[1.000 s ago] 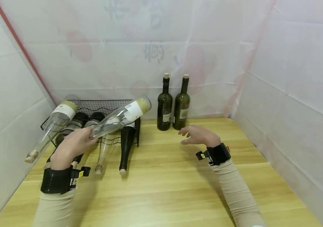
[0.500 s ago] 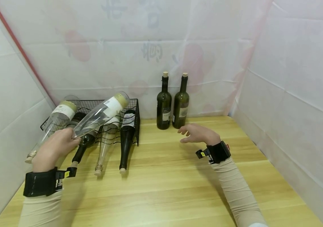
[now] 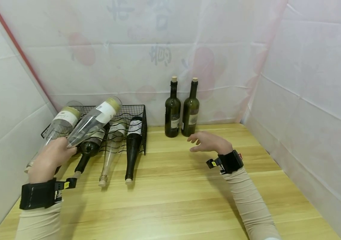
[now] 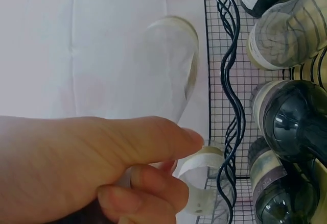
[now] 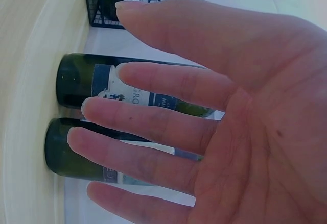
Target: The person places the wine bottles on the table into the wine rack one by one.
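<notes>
Head view: clear bottle [image 3: 94, 120] slants up from the gripping left fingers [image 3: 70, 152].

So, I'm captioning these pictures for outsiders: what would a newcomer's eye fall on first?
Probably the clear bottle at the left, tilted base-up, its neck end in the person's left grip. Behind it in the head view sits a black wire rack loaded with more bottles, necks facing the viewer. To its right, two dark green bottles stand upright at the back, the empty right grip before them.

Head looks down; wrist views (close) share rack [image 4: 228, 76].
</notes>
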{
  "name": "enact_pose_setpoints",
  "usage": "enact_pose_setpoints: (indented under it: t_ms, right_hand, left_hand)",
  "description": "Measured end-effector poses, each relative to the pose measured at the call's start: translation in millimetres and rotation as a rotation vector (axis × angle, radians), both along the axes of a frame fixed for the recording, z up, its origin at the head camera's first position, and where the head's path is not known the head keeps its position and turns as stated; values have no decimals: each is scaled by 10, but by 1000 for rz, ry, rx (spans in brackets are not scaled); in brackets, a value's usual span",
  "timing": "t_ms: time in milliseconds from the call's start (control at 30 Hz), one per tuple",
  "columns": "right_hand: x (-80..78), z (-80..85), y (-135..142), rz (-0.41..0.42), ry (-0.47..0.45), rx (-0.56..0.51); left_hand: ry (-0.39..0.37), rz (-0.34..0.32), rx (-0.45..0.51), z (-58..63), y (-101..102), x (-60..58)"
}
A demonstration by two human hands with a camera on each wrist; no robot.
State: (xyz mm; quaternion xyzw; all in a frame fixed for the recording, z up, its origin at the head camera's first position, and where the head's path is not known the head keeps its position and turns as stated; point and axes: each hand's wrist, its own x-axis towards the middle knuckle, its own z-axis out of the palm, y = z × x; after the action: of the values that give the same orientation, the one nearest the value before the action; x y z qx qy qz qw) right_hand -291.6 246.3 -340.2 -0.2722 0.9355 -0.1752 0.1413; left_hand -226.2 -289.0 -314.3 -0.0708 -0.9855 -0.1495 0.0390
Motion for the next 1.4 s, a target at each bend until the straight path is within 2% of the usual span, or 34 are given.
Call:
enact_pose_setpoints:
  t_ms: [333,867,1400]
  right_hand:
    - [5,-3,-10,10,25,9]
    - [-3,-21,7,9,16,1]
    - [-17,-21,-14,28,24,-9]
  left_hand:
    - [-93,59,41,5,-55,-13]
    - [-98,156,28,40,-14,-76]
    - [-110,187,55,-68,6,-95]
